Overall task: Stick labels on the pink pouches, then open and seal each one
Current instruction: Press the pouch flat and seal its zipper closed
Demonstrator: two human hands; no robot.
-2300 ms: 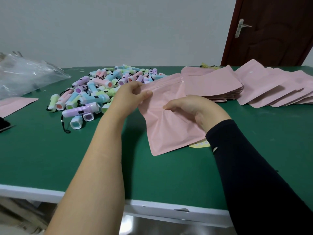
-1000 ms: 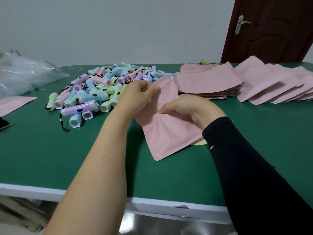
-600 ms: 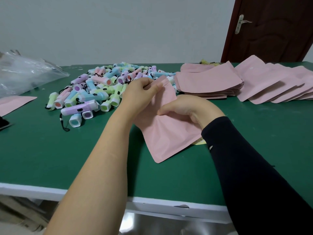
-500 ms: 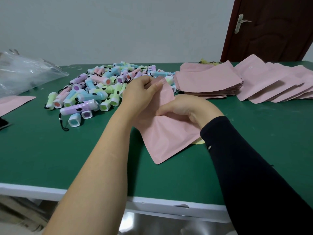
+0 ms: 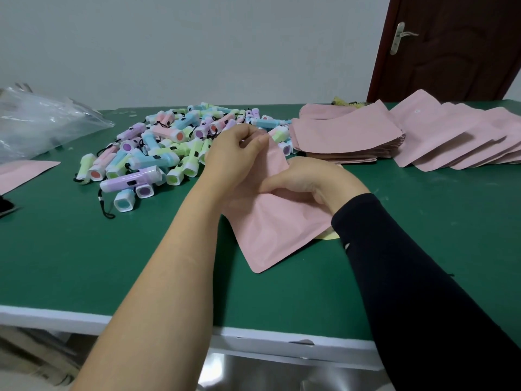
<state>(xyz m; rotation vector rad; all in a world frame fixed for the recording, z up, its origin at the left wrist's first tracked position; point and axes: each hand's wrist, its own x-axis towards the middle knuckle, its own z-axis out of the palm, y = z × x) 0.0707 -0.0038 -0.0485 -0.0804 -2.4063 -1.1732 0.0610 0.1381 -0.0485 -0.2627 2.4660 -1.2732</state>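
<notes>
We see two hands, a left hand (image 5: pixel 235 153) and a right hand (image 5: pixel 306 179), on one pink pouch (image 5: pixel 277 232). Left of that pouch is one big heap of little flashlights (image 5: pixel 169 148), too many to count, and one clear plastic bag (image 5: pixel 39 122). Right of it are two piles of pink pouches, a stack (image 5: pixel 344 136) and a spread row (image 5: pixel 462 139), and far left lies one more (image 5: pixel 22 173).

both hands on pink pouch (image 5: pixel 277 235) over green table (image 5: pixel 84 249): left hand (image 5: pixel 234 153) pinches top edge, right hand (image 5: pixel 307 179) grips middle. pastel flashlights (image 5: pixel 169 148) heaped behind; pouch stacks (image 5: pixel 394 136) far right.
</notes>
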